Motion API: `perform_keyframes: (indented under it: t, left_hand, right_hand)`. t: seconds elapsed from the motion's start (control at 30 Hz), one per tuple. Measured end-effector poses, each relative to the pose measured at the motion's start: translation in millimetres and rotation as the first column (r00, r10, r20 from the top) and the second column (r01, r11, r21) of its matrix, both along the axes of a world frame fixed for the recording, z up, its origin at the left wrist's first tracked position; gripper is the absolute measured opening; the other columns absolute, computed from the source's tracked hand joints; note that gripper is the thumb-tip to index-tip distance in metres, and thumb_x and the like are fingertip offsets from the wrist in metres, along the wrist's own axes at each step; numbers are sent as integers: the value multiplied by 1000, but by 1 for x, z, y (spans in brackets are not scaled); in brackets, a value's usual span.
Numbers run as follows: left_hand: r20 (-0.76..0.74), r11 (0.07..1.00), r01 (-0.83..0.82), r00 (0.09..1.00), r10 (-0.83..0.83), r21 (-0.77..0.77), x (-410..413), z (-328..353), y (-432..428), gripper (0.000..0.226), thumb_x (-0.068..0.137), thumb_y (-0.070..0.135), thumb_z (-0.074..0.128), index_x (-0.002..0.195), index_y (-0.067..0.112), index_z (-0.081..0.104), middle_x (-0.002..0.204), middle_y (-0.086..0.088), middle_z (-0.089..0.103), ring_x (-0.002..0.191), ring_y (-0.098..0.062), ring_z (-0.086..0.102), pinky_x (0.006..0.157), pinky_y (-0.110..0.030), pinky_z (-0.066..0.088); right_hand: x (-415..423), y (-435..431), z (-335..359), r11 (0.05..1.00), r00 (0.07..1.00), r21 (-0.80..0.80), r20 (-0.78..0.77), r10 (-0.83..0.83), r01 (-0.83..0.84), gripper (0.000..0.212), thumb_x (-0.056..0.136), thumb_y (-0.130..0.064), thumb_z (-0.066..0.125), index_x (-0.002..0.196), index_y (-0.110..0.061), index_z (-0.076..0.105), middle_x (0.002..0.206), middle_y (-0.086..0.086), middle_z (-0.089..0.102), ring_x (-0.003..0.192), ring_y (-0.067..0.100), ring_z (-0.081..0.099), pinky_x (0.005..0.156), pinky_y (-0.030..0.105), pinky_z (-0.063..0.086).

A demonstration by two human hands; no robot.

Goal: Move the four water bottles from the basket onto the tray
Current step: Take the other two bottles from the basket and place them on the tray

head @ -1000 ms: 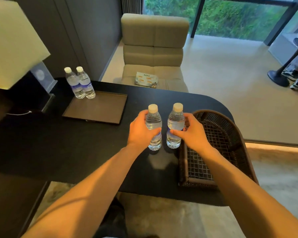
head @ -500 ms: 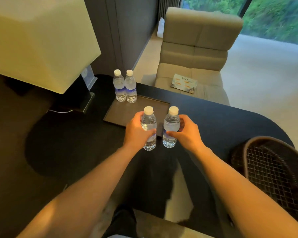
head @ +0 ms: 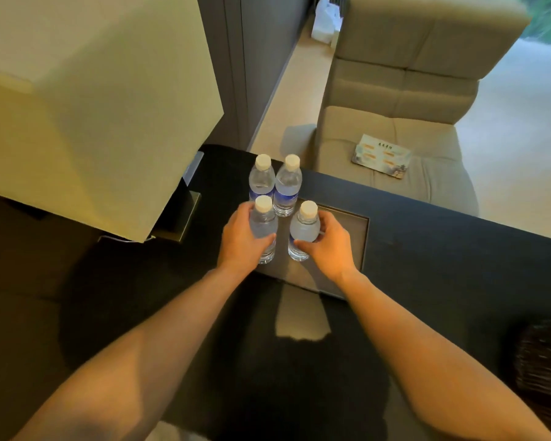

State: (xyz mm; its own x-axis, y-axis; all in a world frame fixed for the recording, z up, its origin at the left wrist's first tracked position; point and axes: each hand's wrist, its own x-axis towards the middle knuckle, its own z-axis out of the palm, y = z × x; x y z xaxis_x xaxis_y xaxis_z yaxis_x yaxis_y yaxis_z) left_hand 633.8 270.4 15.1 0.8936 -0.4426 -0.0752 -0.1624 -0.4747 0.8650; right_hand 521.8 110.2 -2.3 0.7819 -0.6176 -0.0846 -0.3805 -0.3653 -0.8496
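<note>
Left grip (head: 244, 241) wrapped round one upright bottle (head: 263, 230), right grip (head: 328, 246) clasping another bottle (head: 303, 232), both over the tray (head: 360, 237).

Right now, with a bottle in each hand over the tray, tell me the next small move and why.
Probably lower both bottles straight down and let go. The left hand grips one bottle and the right hand the other, both upright over the tray, just in front of the two bottles already standing at its far edge. Whether their bases touch yet is unclear.
</note>
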Motion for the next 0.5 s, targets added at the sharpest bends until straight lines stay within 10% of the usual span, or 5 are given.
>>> perform_keyframes:
  t: [0.5]
  left_hand:
    - [87,994,106,991,-106,10,60,-13,-6,69,77,21,87,135,26,48,134,1,57,128,-19,54,101,-46,52]
  right_hand:
    - [61,16,-18,992,992,-2,9,-126,126,65,79,-24,88,133,-26,51,131,-4,62,119,10,57,101,35,51]
